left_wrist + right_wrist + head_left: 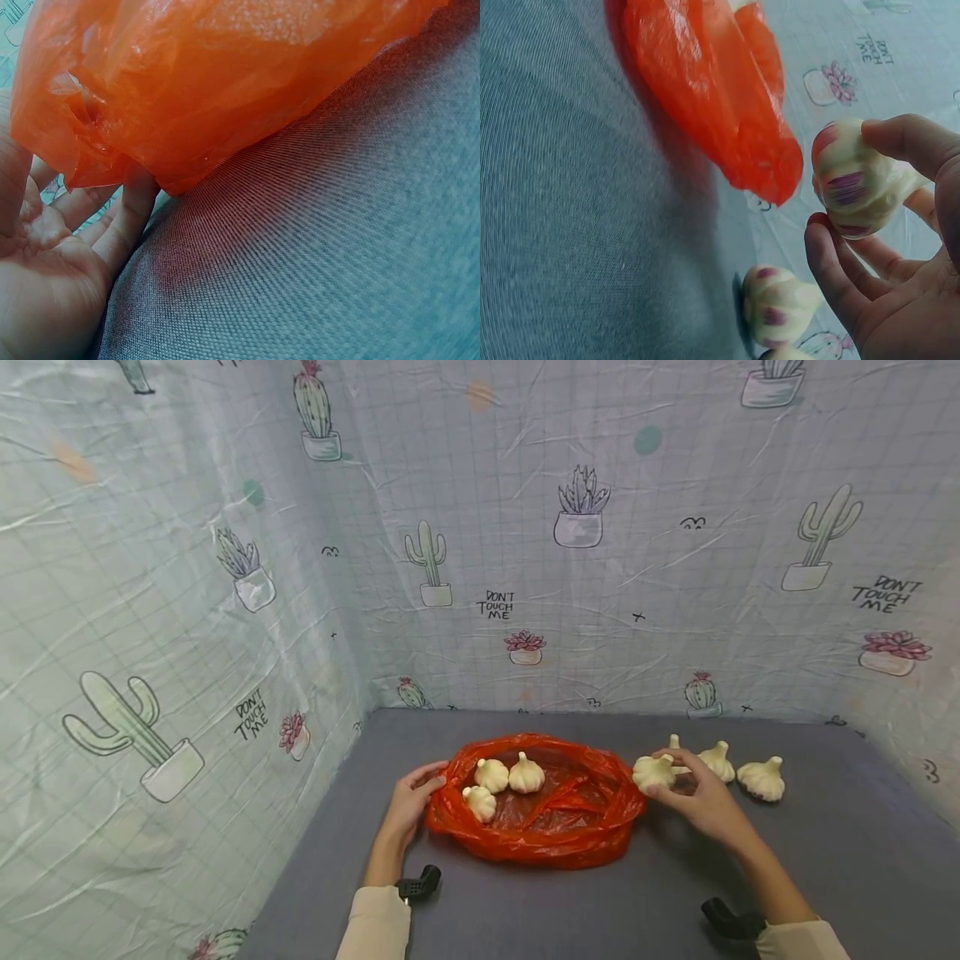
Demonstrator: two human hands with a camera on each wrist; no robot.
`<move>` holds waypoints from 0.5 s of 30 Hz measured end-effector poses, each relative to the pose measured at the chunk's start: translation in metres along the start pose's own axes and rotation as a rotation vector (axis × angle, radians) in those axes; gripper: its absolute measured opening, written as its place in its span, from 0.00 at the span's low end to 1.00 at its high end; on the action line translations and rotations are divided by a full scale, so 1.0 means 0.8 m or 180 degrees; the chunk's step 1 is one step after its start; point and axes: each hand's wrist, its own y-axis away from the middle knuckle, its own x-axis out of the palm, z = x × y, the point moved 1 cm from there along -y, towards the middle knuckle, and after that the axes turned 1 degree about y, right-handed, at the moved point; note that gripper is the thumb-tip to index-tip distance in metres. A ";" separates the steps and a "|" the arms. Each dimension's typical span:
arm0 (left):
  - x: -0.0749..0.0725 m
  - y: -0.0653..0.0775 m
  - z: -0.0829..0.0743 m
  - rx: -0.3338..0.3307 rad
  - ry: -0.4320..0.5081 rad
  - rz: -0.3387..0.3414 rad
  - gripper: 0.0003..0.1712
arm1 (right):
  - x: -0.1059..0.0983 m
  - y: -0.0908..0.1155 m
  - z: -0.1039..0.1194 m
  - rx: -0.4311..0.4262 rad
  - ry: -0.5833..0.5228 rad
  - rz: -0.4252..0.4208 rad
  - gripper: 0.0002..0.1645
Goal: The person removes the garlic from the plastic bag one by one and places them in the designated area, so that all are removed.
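A red plastic bag [525,847] lies spread on the table with its mouth turned up. Three garlic bulbs [527,774] sit in its left half. At the bag's left edge, my left hand [408,802] holds the rim; in the left wrist view its fingers [135,206] partly pass behind the red plastic. My right hand [705,802] grips another garlic bulb [851,180] between thumb and fingers, raised just beside the bag's right rim. Purple patches mark that bulb in the right wrist view.
Three more bulbs stand right of the bag: one partly hidden behind my right hand, a middle bulb [717,762] and a rightmost bulb [762,778]. The grey table [570,910] meets a cactus-print sheet [480,552] at its back and left. Black wrist cameras [731,922] sit on both forearms.
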 end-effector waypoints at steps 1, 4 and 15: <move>0.000 0.000 0.000 0.0003 -0.0004 0.0000 0.20 | -0.001 0.000 -0.002 0.0007 0.0005 0.0009 0.30; 0.000 0.000 0.000 0.0007 0.0010 0.0000 0.20 | -0.002 -0.001 -0.007 0.0039 0.0011 0.0020 0.31; 0.000 0.000 -0.001 0.0000 0.0001 -0.0006 0.20 | -0.014 0.003 -0.035 0.0244 0.0289 0.0045 0.33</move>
